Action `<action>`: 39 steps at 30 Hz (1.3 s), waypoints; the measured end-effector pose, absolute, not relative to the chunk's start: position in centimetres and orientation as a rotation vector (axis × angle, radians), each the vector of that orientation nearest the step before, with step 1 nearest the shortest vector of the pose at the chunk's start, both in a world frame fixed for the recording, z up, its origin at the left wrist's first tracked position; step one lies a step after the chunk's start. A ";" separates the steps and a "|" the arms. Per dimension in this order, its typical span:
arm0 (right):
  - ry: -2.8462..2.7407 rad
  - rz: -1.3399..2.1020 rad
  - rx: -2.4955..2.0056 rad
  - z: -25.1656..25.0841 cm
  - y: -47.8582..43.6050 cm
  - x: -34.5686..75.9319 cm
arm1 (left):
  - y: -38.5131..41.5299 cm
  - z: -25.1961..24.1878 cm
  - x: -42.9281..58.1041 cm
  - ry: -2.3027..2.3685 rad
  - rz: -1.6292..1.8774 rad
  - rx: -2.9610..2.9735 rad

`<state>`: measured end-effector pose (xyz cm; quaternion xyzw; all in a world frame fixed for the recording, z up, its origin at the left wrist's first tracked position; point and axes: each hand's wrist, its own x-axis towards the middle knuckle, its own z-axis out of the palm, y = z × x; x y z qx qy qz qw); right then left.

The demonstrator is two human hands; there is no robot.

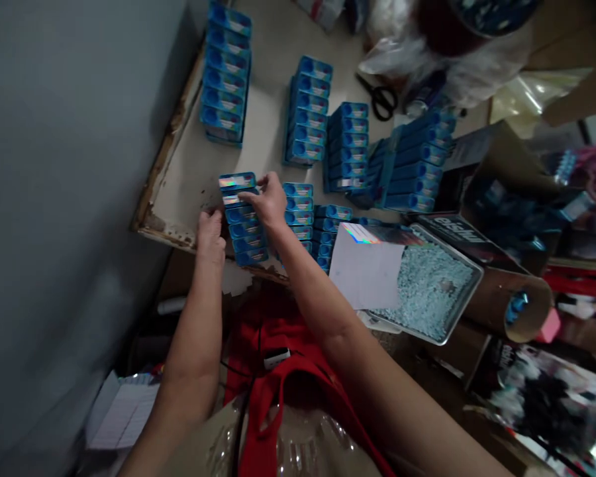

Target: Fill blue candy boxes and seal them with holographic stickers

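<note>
A row of small blue printed boxes [248, 232] stands near the table's front edge, between my two hands. My right hand [271, 199] is at the far end of this row, its thumb and fingers closed on a blue box [237, 181] with a shiny, rainbow-glinting label strip. Just left of the row, my left hand [210, 235] is curled close to the boxes' side. Its fingertips are in shadow, so what they hold, if anything, does not show. Right beside my right wrist is another row of the same boxes [298, 212].
More blue box rows [226, 79] stand farther back. Black-handled scissors [382, 103] lie behind them. To the right, a metal tray [469, 291] holds pale blue bits, with a white sheet [367, 271] partly over it. Open cartons [501, 192] crowd the right; a wall [79, 165] bounds the left.
</note>
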<state>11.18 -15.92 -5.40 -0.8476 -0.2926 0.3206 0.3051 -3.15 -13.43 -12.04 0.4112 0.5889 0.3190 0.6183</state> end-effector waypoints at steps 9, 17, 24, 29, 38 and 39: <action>-1.273 0.557 -2.172 7.3 -23.8 13.6 | -14.0 -0.4 -0.1 1.607 0.935 1.560; -1.276 0.412 -2.481 6.5 -41.5 28.1 | -23.0 3.1 16.4 0.755 0.194 2.178; -1.222 0.504 -2.422 -0.5 -46.2 26.3 | -26.4 -0.1 19.3 0.736 -0.152 2.396; -1.155 0.484 -2.416 0.3 -45.0 27.5 | -25.9 -0.7 19.1 0.806 0.056 2.016; -1.388 0.406 -2.459 -0.6 -40.7 28.7 | -26.7 -0.9 19.6 0.902 0.134 1.754; -1.418 0.394 -2.456 -0.9 -40.9 28.3 | -26.7 -1.0 19.5 0.926 0.123 1.734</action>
